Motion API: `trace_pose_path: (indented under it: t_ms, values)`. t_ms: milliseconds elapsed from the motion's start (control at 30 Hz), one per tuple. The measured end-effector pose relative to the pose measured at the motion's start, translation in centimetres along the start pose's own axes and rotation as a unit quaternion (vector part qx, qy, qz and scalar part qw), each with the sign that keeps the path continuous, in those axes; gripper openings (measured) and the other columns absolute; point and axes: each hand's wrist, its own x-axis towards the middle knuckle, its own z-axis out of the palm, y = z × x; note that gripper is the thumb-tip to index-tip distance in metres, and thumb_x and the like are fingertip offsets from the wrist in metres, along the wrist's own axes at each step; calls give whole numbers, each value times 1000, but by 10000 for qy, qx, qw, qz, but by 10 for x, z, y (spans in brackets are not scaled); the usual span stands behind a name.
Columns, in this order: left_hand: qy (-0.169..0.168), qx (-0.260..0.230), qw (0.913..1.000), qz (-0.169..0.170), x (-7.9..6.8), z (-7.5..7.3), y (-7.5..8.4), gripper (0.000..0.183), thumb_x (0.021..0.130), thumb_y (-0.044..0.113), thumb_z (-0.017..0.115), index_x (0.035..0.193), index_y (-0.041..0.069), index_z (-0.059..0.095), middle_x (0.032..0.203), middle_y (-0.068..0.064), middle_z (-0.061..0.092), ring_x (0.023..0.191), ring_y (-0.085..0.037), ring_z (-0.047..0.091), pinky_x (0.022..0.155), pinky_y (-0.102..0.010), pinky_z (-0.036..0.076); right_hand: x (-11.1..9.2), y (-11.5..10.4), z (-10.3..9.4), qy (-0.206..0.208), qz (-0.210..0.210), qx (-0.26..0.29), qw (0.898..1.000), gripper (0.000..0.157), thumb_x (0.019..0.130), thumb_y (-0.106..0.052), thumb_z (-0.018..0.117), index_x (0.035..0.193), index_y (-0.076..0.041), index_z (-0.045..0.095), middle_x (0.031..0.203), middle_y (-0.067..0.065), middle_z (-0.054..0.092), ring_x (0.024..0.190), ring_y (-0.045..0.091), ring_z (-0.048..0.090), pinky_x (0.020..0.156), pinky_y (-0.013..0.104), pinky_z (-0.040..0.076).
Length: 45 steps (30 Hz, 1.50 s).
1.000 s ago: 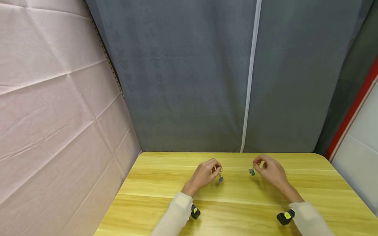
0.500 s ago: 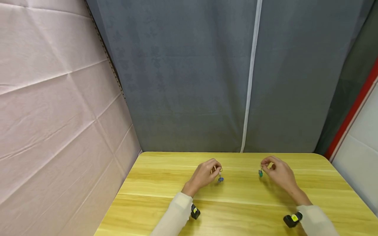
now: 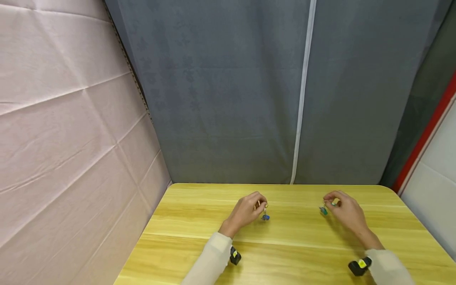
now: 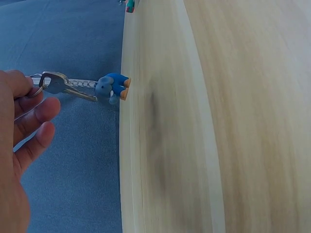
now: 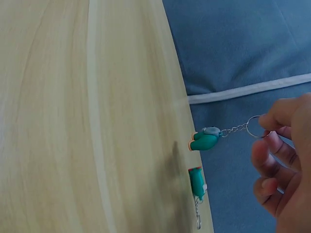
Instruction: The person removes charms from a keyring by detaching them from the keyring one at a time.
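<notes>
Near the back of the table, my left hand [image 3: 246,209] pinches a metal ring. From it hang a key [image 4: 55,82] and a short chain with a small blue elephant keychain [image 4: 112,87], dangling above the wood. Farther right, my right hand [image 3: 346,209] pinches the ring of a green keychain figure [image 5: 205,140] with a grey head. That figure hangs on its chain with no key showing on the ring. Close by, a second green keychain [image 5: 197,182] with red at one end lies by the table's far edge. In the head view it is mostly behind the right fingers.
The light wooden table [image 3: 199,221] ends at a grey curtain [image 3: 228,99] with a white strip [image 3: 302,91]. Pale pink cloth [image 3: 71,138] hangs on the left. A white wall with a red edge [image 3: 424,130] stands on the right.
My right hand has moved to the right, carrying the green keychain figure, which swings a little. The left hand stays in place while its blue elephant turns slightly.
</notes>
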Motion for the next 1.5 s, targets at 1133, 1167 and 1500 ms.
trace_pose_path:
  t_ms: [1133,1167,1500]
  values:
    - [23,-89,10000,-10,-2,4,-2,8,100,22,57,98,22,65,90,14,61,72,8,52,62,-1,40,-8,50,-16,-56,882,-419,9952,13,93,-22,63,99,-14,70,95,6,67,67,3,51,56,25,38]
    - [35,-85,10000,-13,-2,4,-2,8,100,22,56,98,22,65,90,14,61,72,8,52,62,-1,40,-9,51,-16,-56,934,-443,9946,13,92,-22,63,99,-13,69,95,7,67,68,6,53,56,26,38]
    - [87,-37,10000,4,-2,3,-3,9,99,22,57,97,22,65,90,14,61,73,9,51,63,0,40,-16,62,-18,-224,1468,-581,9872,18,93,-24,59,101,-10,67,94,11,67,78,25,60,59,29,36]
